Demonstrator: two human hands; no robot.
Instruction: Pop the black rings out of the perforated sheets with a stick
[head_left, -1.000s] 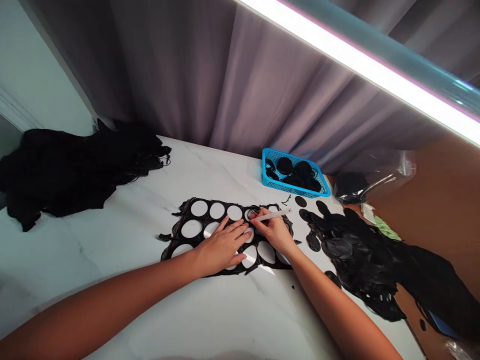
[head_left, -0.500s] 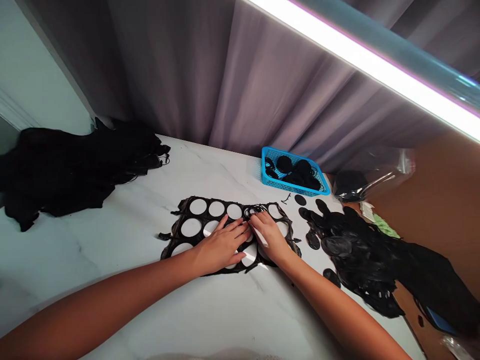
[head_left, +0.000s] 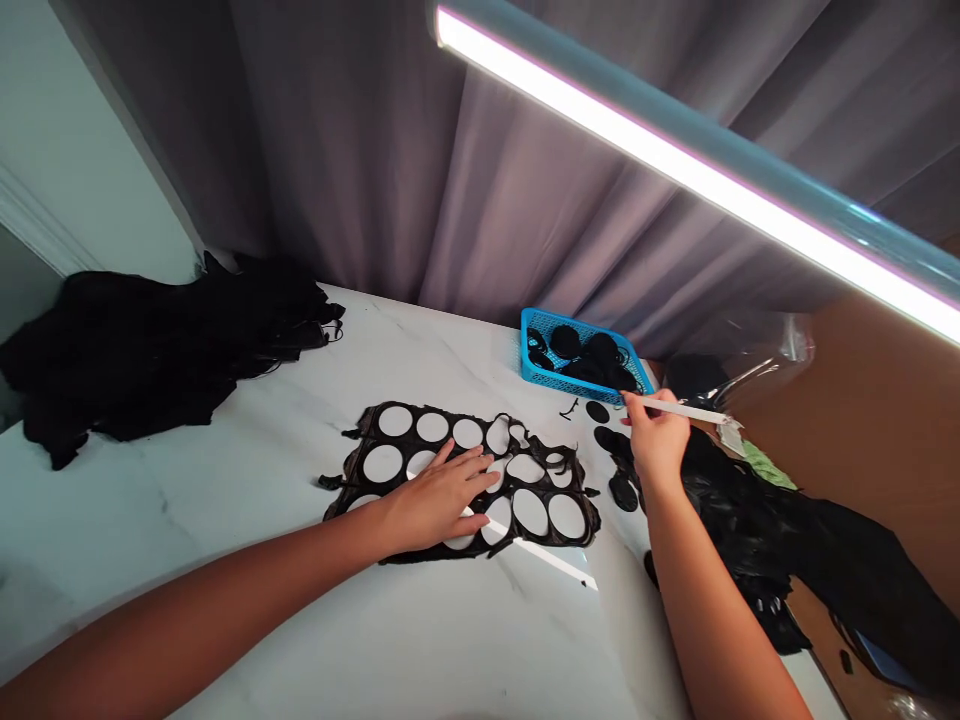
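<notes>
My left hand [head_left: 439, 495] lies flat on a black perforated sheet [head_left: 409, 442], its fingers spread, over several round holes that show the white table through them. My right hand [head_left: 656, 437] is lifted clear of the sheet, to its right. It grips a thin white stick [head_left: 682, 408], which points right and passes just below the corner of a blue mesh basket [head_left: 551, 373]. Black discs lie heaped in the basket. A loose black disc [head_left: 597, 411] rests near my right fingers.
A white marble table [head_left: 225, 400] carries a black scrap heap [head_left: 150, 350] at left and another black heap [head_left: 772, 510] at right, beyond my right arm. A clear plastic bag [head_left: 735, 365], cardboard, a grey curtain and a bright light tube lie beyond.
My right hand has lifted off the sheet and moved right with the white stick, uncovering the sheet's right side. My left hand stays in place. The view has tilted slightly.
</notes>
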